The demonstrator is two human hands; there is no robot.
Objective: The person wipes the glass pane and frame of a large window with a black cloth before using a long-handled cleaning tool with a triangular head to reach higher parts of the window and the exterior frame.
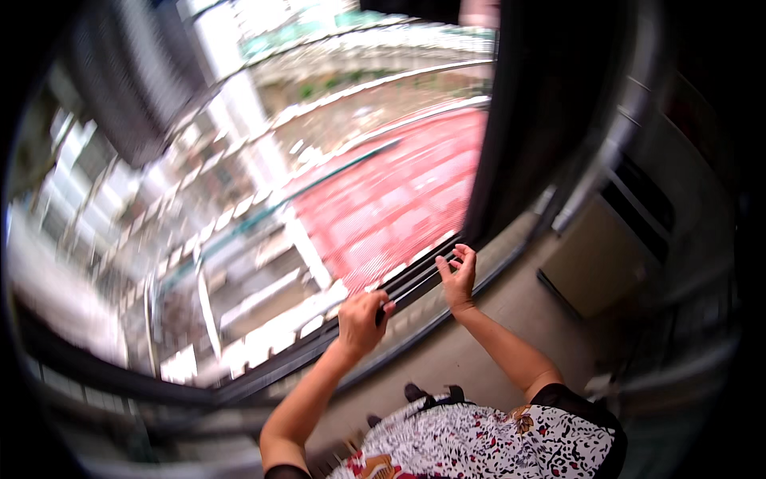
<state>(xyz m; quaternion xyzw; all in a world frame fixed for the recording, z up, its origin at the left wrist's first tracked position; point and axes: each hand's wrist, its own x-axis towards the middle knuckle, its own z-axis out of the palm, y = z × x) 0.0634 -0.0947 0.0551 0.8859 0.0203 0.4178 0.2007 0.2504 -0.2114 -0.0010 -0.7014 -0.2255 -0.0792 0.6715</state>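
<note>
Both of my hands are raised in front of me at the lower edge of a large window. My left hand is at the dark window frame, its fingers curled near a small dark thing; blur hides whether it grips that or the frame. To the right, my right hand has its thumb and fingers apart beside the frame's lower track, near the right corner, with nothing seen between them. Beyond the window lies a red roof, blurred.
A grey garment or cloth hangs at the upper left. A pale metal pole slants down at the right, above a beige box-like thing on the floor. Below the window runs a ledge with a dark rail.
</note>
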